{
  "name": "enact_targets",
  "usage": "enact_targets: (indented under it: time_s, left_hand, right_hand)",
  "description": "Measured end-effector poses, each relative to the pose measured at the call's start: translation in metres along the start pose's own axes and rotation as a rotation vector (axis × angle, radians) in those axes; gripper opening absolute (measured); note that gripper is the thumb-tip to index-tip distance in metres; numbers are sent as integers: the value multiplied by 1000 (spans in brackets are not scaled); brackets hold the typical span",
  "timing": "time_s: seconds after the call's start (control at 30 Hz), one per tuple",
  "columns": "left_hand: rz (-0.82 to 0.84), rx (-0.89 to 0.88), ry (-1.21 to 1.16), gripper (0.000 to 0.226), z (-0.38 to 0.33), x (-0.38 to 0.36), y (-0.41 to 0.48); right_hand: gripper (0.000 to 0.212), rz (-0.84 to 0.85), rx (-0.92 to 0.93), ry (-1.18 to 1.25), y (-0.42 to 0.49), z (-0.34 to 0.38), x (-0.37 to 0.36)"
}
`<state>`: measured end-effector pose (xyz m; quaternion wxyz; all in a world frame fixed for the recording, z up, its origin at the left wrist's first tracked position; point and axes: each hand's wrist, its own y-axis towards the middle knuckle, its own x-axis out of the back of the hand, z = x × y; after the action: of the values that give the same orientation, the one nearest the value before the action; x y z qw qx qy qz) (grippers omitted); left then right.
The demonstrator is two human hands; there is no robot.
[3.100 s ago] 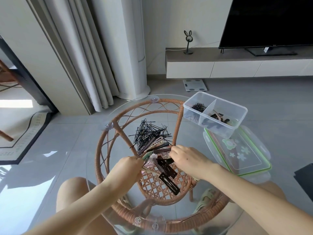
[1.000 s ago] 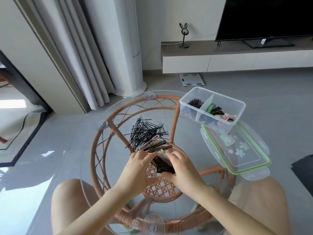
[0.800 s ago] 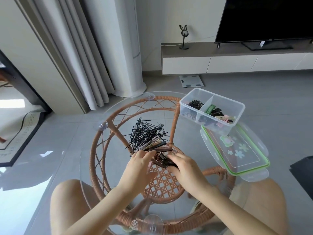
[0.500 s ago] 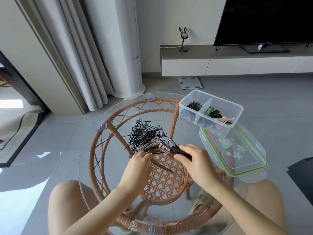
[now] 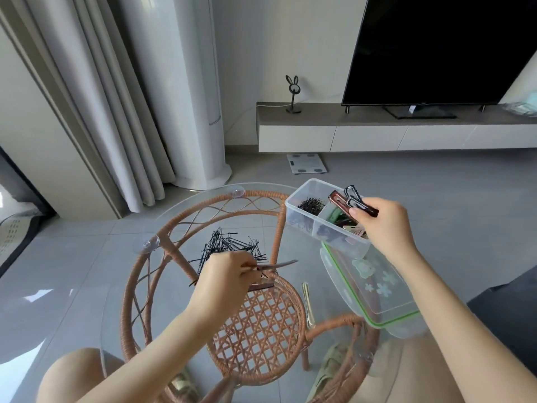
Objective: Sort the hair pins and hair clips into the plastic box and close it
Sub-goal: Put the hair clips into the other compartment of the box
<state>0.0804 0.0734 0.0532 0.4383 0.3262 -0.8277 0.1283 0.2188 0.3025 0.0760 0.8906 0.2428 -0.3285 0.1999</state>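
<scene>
My right hand (image 5: 383,225) pinches a bunch of brown and black hair clips (image 5: 350,200) above the clear plastic box (image 5: 293,212), over its right compartment, which holds other clips. The box's left compartment holds black hair pins (image 5: 312,204). My left hand (image 5: 223,279) pinches hair clips (image 5: 270,267) on the glass table, beside the loose pile of black hair pins (image 5: 229,247). One gold clip (image 5: 308,303) lies alone on the glass. The lid (image 5: 374,289), green-rimmed with flower prints, lies flat next to the box.
The round glass tabletop (image 5: 180,219) sits on a rattan frame (image 5: 261,321). My knees show below the glass. A TV stand (image 5: 392,129), a television and curtains stand behind; a bathroom scale (image 5: 306,163) lies on the floor.
My right hand has lifted a bunch of clips from the table and carried them right and up over the box. My left hand stayed at the pile, gathering clips.
</scene>
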Motion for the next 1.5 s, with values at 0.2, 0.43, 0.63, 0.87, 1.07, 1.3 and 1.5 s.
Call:
enact_targets:
  time_s: [0.2,0.43,0.63,0.87,1.07,1.3,1.5]
  left_hand:
    - [-48,-67,-67,15,-35,11,34]
    - [-77,-210,-135,15,-91,-17,97]
    - [67,-220,-38,13,-124,-69,138]
    - [310,-288,145,41,-124,-104,147]
    - [172,-332,-2,33,-84,-45,107]
    - [103,34,228,32,42,17,17]
    - [127,252,260,50,93,17,-45]
  right_hand:
    - [21,111,-133,-260,45,-14,-9]
    - [34,141,-130,-354,43,-22,-22]
    - [28,-70,-137,-297,13,-39,1]
    - [17,-44,19,-304,-11,-40,8]
    - [14,191,222,-171,-63,-20,5]
    - [75,715,116,-425,-129,-15,-32]
    - [60,458,27,-498,-130,19,-80]
